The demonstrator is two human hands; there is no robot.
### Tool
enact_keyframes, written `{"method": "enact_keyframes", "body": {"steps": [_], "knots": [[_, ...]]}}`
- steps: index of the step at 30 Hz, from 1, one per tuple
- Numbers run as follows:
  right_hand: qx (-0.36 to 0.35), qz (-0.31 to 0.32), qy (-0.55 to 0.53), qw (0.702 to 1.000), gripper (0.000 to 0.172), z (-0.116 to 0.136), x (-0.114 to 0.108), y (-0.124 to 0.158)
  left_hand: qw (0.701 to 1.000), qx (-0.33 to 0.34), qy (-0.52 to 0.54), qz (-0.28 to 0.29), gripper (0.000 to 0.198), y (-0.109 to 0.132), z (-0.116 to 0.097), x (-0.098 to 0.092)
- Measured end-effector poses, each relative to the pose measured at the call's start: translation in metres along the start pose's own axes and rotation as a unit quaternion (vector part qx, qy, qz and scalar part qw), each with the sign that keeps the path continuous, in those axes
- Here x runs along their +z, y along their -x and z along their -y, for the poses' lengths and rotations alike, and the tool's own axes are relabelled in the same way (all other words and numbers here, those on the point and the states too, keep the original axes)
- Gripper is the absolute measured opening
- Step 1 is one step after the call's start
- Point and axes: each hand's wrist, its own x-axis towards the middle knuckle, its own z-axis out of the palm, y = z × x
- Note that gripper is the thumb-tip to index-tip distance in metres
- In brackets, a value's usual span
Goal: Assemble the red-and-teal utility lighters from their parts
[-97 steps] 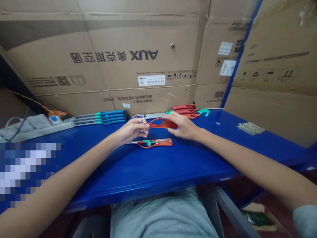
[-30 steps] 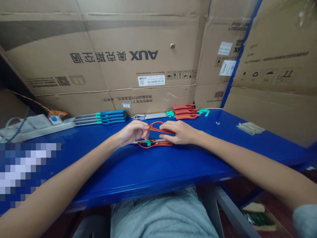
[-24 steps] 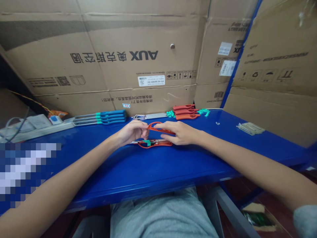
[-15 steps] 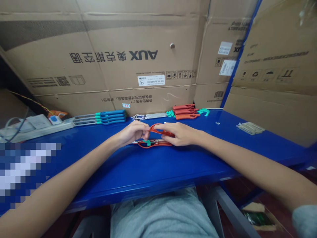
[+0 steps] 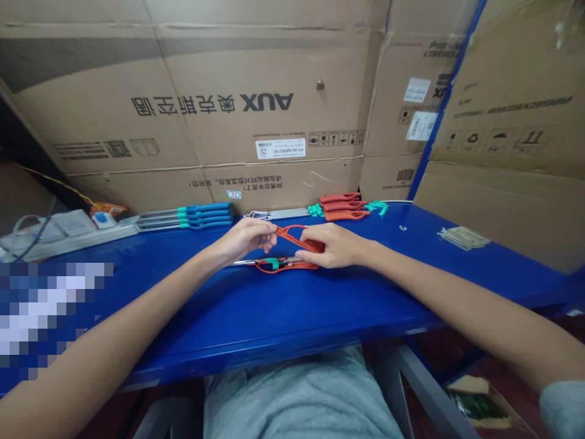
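Both hands hold one orange plastic handle shell (image 5: 296, 235) just above the blue table (image 5: 283, 317). My right hand (image 5: 331, 245) grips its right end with closed fingers. My left hand (image 5: 244, 239) pinches its left tip. Directly below, on the table, lies an orange-handled tool (image 5: 281, 264) with a green trigger piece and a thin metal rod pointing left.
At the back edge lie several blue-handled tools (image 5: 196, 216), a row of orange-handled tools (image 5: 340, 206) with metal rods, and loose green pieces (image 5: 378, 207). Pale parts (image 5: 461, 236) sit at the right. A power strip (image 5: 68, 235) and cables lie left. Cardboard boxes (image 5: 256, 103) wall the back.
The orange shell has tilted, its right end dropping toward the tool on the table. Both hands stay closed on it in almost the same place.
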Motion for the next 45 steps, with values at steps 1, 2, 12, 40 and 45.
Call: {"method": "enact_keyframes", "body": {"steps": [1,2,12,40,45], "knots": [[0.001,0.000,0.000,1.000,0.032,0.000,0.000,0.000,1.000,0.003,-0.010,-0.009,0.025,0.000,0.000,0.000],[0.002,0.004,0.001,1.000,0.031,0.001,0.000,0.000,1.000,0.005,-0.018,-0.018,0.025,-0.001,0.000,-0.001],[0.036,0.035,0.004,0.999,0.053,0.001,-0.001,0.002,0.992,0.042,-0.018,-0.115,0.021,-0.006,0.005,-0.004],[0.067,-0.151,-0.130,0.978,0.032,-0.017,0.009,0.000,0.686,0.303,-0.656,-0.083,0.029,0.011,0.013,-0.040],[0.036,-0.102,-0.091,0.990,0.031,-0.018,0.007,0.001,0.697,0.287,-0.657,-0.026,0.033,0.016,0.012,-0.040]]}}
